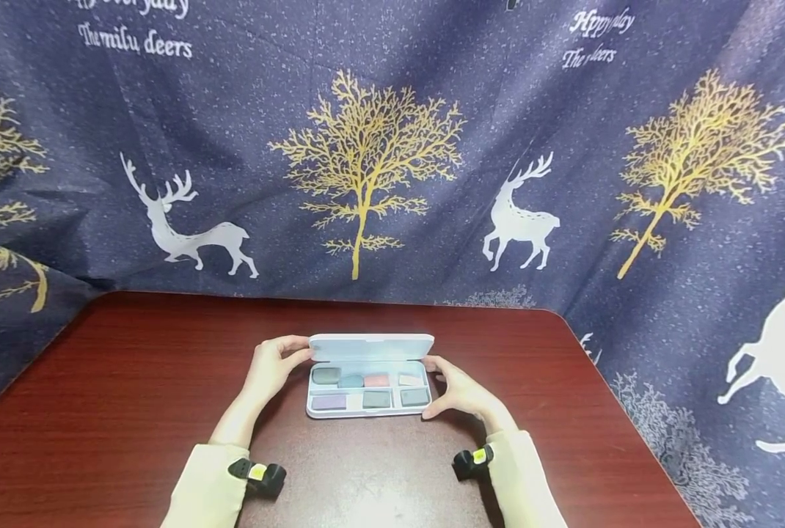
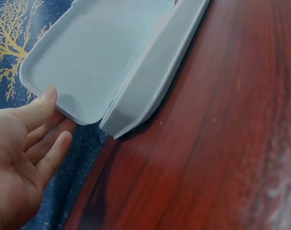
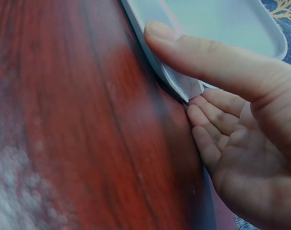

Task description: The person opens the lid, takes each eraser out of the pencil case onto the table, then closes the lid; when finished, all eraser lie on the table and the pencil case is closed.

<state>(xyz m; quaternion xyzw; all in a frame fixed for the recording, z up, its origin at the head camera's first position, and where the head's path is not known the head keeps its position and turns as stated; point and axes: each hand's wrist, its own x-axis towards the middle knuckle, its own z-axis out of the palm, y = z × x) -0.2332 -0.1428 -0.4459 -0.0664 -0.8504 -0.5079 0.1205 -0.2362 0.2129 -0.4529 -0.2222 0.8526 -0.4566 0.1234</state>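
A pale blue-white hinged plastic case (image 1: 369, 413) lies on the table with its lid (image 1: 371, 347) raised and tilted back. Compartments inside hold several small flat pieces, among them a purple piece (image 1: 329, 402), a pink piece (image 1: 375, 380) and a dark grey-green piece (image 1: 414, 397); their kind is unclear. My left hand (image 1: 268, 368) pinches the left corner of the lid, the thumb on its inner face and fingers behind, as the left wrist view shows. At the right end, my right hand (image 1: 464, 394) holds the case's base, thumb at the front and fingers curled behind.
The dark red wooden table (image 1: 135, 381) reaches back to a blue cloth (image 1: 425, 220) printed with trees and deer. Both wrists wear black straps, the left strap (image 1: 260, 473) and the right strap (image 1: 475, 460), over pale sleeves.
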